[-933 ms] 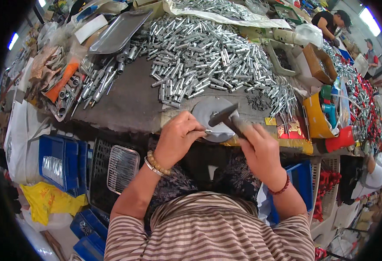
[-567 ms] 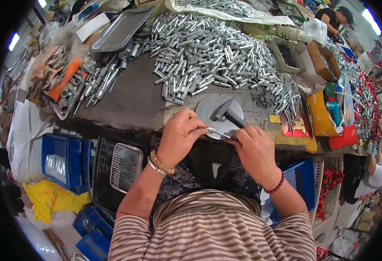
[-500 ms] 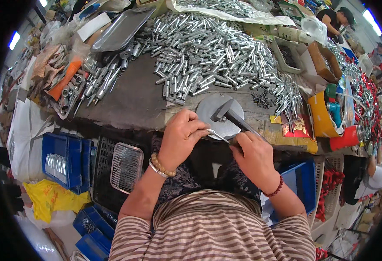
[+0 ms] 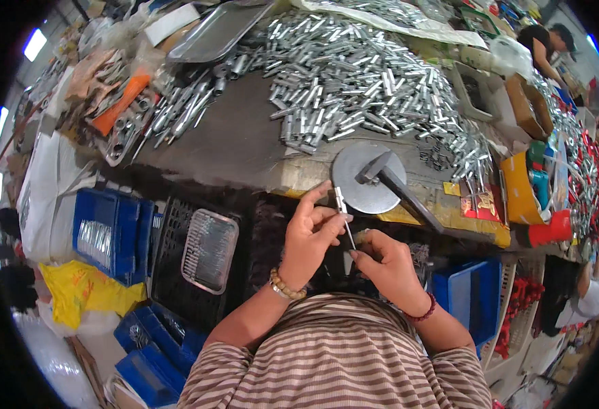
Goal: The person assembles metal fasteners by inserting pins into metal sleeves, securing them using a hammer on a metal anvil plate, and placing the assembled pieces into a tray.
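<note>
Between the fingers and thumb of my left hand point(image 4: 308, 238) is a shiny metal tube point(image 4: 340, 202), tilted near the bench edge. From its lower end a thin metal rod point(image 4: 350, 236) runs down toward me. My right hand point(image 4: 393, 271) is closed in a pinch at the rod's lower end, its fingertips partly hiding that end. Just beyond both hands, a round grey metal plate point(image 4: 354, 160) lies on the bench. A hammer point(image 4: 398, 187) rests on it, head on the plate and handle pointing toward the near right.
A large heap of metal tubes point(image 4: 368, 82) covers the bench's far side. Small dark pins point(image 4: 436, 157) lie right of the plate. At left are wrenches point(image 4: 119, 140) and a metal tray point(image 4: 214, 31). Below stand a rack of metal parts point(image 4: 209, 251) and blue bins point(image 4: 469, 300).
Both hands have come nearer my body, away from the plate. The tube and rod have turned from a flat slant to a steeper one. The whole view has shifted slightly.
</note>
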A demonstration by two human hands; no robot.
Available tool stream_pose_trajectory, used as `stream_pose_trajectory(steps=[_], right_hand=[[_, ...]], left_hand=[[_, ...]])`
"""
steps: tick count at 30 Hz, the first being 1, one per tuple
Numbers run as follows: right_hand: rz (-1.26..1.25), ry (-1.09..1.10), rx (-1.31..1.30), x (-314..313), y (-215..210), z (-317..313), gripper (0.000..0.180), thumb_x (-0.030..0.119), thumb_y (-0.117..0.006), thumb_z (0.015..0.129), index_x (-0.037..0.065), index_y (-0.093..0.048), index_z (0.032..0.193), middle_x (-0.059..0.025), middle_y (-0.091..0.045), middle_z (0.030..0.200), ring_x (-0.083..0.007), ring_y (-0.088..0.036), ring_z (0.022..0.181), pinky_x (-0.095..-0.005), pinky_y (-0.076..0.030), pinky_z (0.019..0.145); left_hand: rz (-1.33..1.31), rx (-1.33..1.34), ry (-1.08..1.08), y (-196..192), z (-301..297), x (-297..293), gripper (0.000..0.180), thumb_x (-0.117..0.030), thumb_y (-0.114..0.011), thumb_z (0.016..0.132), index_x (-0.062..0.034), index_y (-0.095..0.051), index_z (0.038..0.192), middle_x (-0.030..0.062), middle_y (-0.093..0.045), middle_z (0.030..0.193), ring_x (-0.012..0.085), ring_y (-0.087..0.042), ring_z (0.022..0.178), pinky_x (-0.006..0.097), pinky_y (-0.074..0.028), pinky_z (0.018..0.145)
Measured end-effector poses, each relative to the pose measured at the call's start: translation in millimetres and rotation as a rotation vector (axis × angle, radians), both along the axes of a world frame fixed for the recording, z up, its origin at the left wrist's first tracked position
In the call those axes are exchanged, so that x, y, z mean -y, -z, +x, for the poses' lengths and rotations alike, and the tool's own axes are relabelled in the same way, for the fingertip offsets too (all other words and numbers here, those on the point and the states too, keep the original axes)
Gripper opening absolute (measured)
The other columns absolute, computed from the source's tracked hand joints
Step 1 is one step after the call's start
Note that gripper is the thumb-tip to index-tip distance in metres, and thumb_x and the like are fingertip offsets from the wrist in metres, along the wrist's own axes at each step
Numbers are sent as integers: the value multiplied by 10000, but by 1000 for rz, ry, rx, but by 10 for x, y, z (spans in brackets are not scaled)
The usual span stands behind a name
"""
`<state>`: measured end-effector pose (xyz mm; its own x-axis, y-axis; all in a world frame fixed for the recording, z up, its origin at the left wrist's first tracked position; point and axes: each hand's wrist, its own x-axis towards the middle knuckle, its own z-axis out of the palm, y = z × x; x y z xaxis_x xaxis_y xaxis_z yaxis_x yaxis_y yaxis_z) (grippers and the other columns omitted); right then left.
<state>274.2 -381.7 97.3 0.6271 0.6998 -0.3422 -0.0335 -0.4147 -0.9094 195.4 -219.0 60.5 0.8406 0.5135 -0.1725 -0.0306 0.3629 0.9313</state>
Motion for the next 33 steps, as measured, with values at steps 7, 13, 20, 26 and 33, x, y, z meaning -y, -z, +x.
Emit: stream_pose_trajectory(steps=[7,13,20,26,33], right_hand=[[29,-113,108,-137,34,-156,408,-22,-720,901,27,-639,1297,-77,-712,960,-120,-663,829,-278,-549,746],[7,-103,-50,-16,291,-73,414,-13,-689,950,6,-608,1356,-43,-692,1020,-81,-631,878,-248,-537,776],[-25,-134,-124,-62,423,-116,332,28,-675,978,-11,-618,1303,-46,-693,1002,-89,-642,861,-251,-532,758],[-18,-150,-136,-105,415,-129,283,43,-679,982,-23,-621,1251,-48,-697,980,-94,-648,848,-255,-538,752],[-50,-136,-125,-52,434,-167,298,38,-666,988,-19,-629,1278,-52,-706,990,-95,-649,847,-262,-542,752]], left_hand=[[4,-17,-120,109,-395,-257,589,-108,-717,967,-50,-441,1484,57,-724,1024,89,-640,860,239,-519,686],[42,-432,-558,1110,-1501,-944,536,-127,-753,916,-82,-520,1397,98,-712,1081,156,-685,883,294,-548,683],[28,-801,-761,2568,-2753,-1712,422,-50,-654,950,-15,-547,1356,132,-730,983,199,-717,773,328,-544,600],[-103,-718,-961,2857,-2789,-2051,378,-40,-752,872,-98,-584,1206,140,-689,794,221,-672,620,390,-519,507],[77,-914,-816,2827,-2662,-2119,346,-94,-751,922,-122,-588,1226,148,-701,798,214,-684,623,386,-527,534]])
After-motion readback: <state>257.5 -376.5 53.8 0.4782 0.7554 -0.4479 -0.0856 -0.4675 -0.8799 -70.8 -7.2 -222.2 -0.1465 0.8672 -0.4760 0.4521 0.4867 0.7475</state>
